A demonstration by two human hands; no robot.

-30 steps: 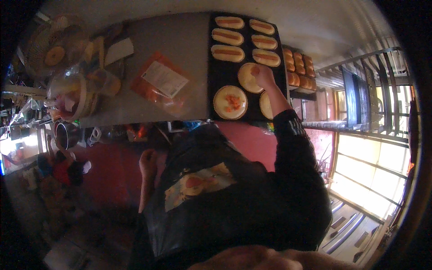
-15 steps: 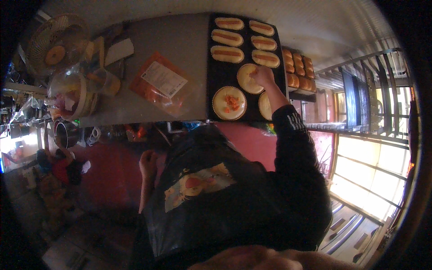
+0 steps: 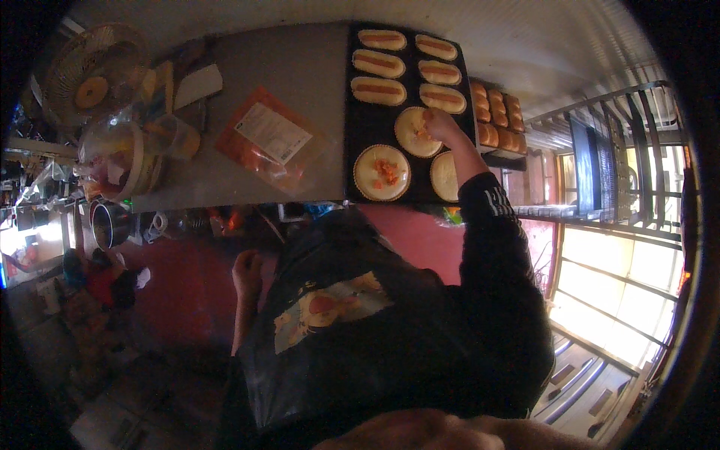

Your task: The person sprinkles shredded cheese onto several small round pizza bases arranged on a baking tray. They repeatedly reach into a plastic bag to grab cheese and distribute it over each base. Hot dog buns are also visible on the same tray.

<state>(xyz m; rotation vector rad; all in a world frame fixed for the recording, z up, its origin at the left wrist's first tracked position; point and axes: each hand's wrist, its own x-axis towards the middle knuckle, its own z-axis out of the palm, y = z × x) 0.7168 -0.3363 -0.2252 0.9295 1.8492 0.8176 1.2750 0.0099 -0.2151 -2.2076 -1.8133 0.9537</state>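
My right hand is closed, fingertips down, over a round flat dough in a paper cup on a black baking tray. A few orange bits show on the dough by the fingertips; what the fingers hold is hidden. Left of it, another round dough carries a small heap of orange-red pieces. A third, plain round is partly covered by my right forearm. Several oval doughs with sausage strips fill the tray's far part. My left hand hangs curled below the table, touching nothing visible.
An orange-red plastic bag with a white label lies on the grey table. Tubs and a jug stand at the left, with a fan beyond. Baked buns sit right of the tray, near a metal rack.
My right hand has shifted slightly right and down over the same round dough, and more orange bits show there. My left hand stays where it was.
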